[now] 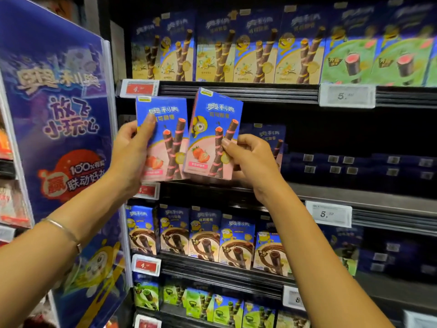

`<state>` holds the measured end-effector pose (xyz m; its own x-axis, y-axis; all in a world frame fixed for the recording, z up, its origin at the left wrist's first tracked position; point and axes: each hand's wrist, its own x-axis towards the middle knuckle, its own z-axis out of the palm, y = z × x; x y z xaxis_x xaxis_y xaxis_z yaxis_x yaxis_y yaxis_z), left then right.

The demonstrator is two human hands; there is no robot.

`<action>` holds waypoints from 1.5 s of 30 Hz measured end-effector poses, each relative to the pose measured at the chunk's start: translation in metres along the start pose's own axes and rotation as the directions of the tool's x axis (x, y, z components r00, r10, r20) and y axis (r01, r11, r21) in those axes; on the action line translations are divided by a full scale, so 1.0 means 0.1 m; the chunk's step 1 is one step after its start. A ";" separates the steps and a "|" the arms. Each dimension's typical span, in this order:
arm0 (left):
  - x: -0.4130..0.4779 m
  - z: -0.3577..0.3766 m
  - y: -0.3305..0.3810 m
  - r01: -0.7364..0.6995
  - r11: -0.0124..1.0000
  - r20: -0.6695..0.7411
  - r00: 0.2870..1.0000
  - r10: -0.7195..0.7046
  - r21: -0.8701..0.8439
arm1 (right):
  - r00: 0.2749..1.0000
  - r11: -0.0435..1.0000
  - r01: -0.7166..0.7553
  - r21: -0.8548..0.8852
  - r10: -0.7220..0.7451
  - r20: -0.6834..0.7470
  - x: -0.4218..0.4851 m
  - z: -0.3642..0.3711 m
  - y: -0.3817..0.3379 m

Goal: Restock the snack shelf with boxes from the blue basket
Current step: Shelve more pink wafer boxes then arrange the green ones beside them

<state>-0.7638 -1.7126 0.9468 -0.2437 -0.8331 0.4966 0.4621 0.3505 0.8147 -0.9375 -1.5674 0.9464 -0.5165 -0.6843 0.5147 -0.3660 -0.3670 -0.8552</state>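
Observation:
My left hand [133, 150] grips a blue and pink strawberry wafer-roll box [165, 143] by its left edge, thumb on the front. My right hand [253, 159] pinches a second, matching box [211, 136] at its right edge, tilted slightly. Both boxes are held upright side by side in front of the second shelf [331, 192] from the top. One more box of the same kind [272, 140] stands on that shelf behind my right hand. The blue basket is out of view.
Yellow and green boxes [236, 48] fill the top shelf, chocolate ones [208, 235] the third, green ones [212, 306] the lowest. Flat dark blue boxes [354, 164] lie stacked at the right of the second shelf. A blue promotional panel [59, 129] juts out at left.

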 end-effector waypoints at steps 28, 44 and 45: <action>0.11 -0.10 -0.02 -0.050 0.994 0.004 0.999 0.050 0.099 | 0.962 0.757 -0.144 -0.637 -0.043 -0.269 0.57 0.40 0.66; 0.03 -0.04 -0.06 -0.014 0.997 0.070 0.998 0.008 0.082 | 0.951 0.855 -0.030 -0.517 -0.135 -0.277 0.43 0.32 0.57; 0.02 -0.01 -0.07 -0.002 0.997 0.064 0.998 -0.003 0.078 | 0.951 0.903 0.016 -0.430 -0.146 -0.273 0.39 0.30 0.52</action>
<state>-0.7667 -1.7172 0.9421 -0.2994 -0.8047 0.5127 0.3949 0.3846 0.8343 -0.9532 -1.6321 0.9203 -0.6486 -0.4252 0.6313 -0.6714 -0.0712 -0.7377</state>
